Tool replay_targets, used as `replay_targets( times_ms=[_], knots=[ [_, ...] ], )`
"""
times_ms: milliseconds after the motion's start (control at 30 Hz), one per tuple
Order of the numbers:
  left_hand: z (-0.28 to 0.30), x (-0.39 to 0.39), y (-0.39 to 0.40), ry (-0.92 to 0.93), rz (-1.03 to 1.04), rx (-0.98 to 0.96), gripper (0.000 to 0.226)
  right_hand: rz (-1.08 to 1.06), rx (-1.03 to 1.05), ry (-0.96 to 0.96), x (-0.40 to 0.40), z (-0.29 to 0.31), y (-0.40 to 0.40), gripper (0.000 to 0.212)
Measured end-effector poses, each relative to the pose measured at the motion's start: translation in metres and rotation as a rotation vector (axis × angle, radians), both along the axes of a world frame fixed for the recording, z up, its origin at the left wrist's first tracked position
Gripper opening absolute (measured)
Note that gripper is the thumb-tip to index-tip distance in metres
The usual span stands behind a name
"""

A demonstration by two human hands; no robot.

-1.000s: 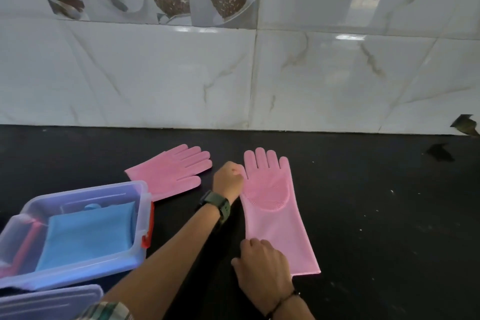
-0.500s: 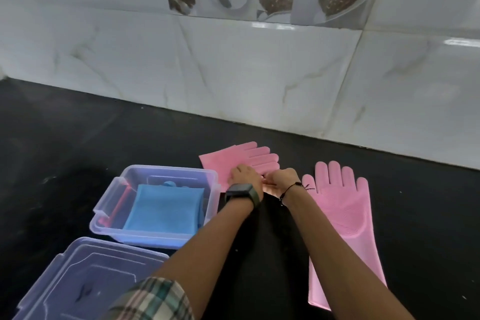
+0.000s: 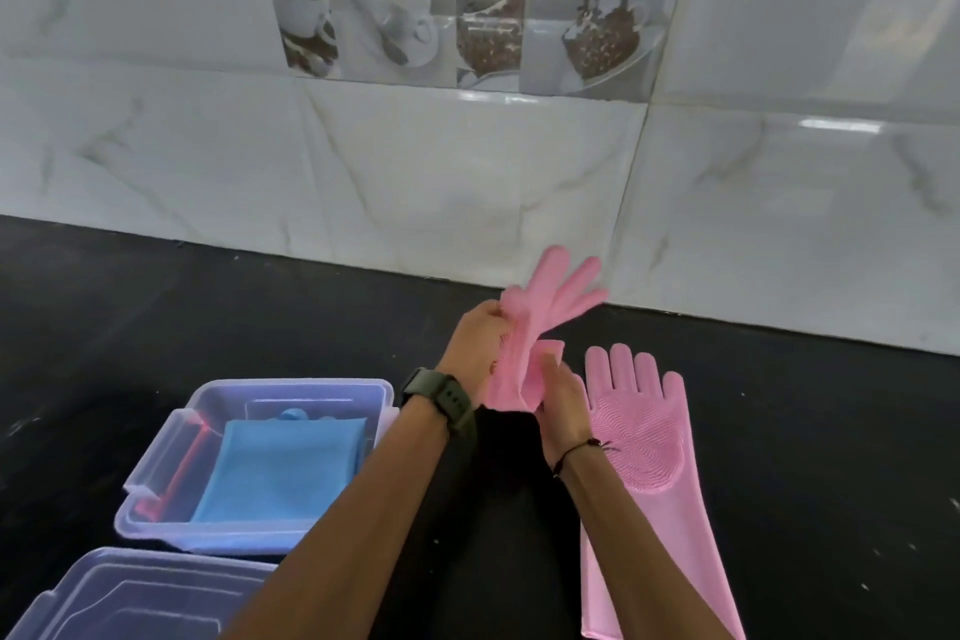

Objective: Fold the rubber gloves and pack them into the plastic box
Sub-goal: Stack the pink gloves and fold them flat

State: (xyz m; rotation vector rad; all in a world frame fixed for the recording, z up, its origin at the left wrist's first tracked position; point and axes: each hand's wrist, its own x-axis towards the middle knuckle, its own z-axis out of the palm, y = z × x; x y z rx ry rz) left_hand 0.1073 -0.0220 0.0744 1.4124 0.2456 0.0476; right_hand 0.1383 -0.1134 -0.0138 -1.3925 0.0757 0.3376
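A pink rubber glove [image 3: 550, 299] is lifted off the black counter, its fingers pointing up and right. My left hand [image 3: 475, 340], with a dark watch on the wrist, grips it near the palm. My right hand [image 3: 563, 395] holds its lower part from the right. A second pink glove [image 3: 647, 447] lies flat on the counter, palm bristles up, fingers toward the wall, partly under my right forearm. The clear plastic box [image 3: 156, 473] stands at the left with folded blue gloves [image 3: 280, 473] inside.
The box's clear lid [image 3: 104, 603] lies at the bottom left, in front of the box. A white marble-tiled wall [image 3: 467, 172] borders the black counter [image 3: 831, 457] at the back. A red clip shows on the box's left side.
Both hands went from the right-hand glove to the left one, took hold of it and raised it off the counter. The head camera swung left, then back right.
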Motion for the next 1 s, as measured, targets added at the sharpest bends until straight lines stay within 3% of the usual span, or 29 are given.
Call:
replay_targets(
  times_ms=[67, 200, 267, 333, 467, 533, 600, 700, 767, 867, 1000],
  knots=[
    [0.005, 0.001, 0.002, -0.009, 0.008, -0.241, 0.022, -0.037, -0.105, -0.111, 0.003, 0.009, -0.014, 0.036],
    [0.014, 0.008, -0.001, -0.052, 0.015, -0.406, 0.022, -0.035, -0.305, -0.313, 0.011, 0.031, -0.057, 0.07],
    [0.015, 0.013, -0.009, -0.027, -0.038, -0.544, 0.024, 0.044, -0.345, -0.378, 0.012, 0.044, -0.08, 0.048],
    [0.012, 0.016, -0.02, 0.044, -0.067, -0.618, 0.026, 0.122, -0.249, -0.408, 0.007, 0.057, -0.101, 0.021],
    [0.0, 0.016, -0.048, 0.207, -0.154, -0.692, 0.011, 0.017, -0.111, -0.413, -0.005, 0.064, -0.128, 0.013],
    [-0.005, 0.022, -0.059, 0.224, -0.134, -0.71, 0.023, -0.095, -0.129, -0.428, -0.011, 0.059, -0.137, 0.011],
    [-0.005, 0.022, -0.071, 0.211, -0.073, -0.566, 0.035, -0.179, -0.13, -0.424, -0.015, 0.053, -0.146, 0.013],
    [-0.01, 0.019, -0.084, 0.146, -0.089, -0.512, 0.031, -0.178, -0.095, -0.382, -0.019, 0.05, -0.158, 0.019],
    [-0.013, 0.019, -0.089, 0.093, -0.13, -0.584, 0.022, -0.13, -0.046, -0.34, -0.019, 0.051, -0.166, 0.022],
    [-0.022, 0.02, -0.09, 0.051, -0.211, -0.782, 0.046, -0.07, -0.013, -0.197, -0.012, 0.048, -0.17, 0.03],
    [-0.063, 0.009, -0.089, 0.284, -0.173, -0.5, 0.039, -0.068, -0.248, 0.156, -0.007, 0.022, -0.161, 0.031]
  ],
)
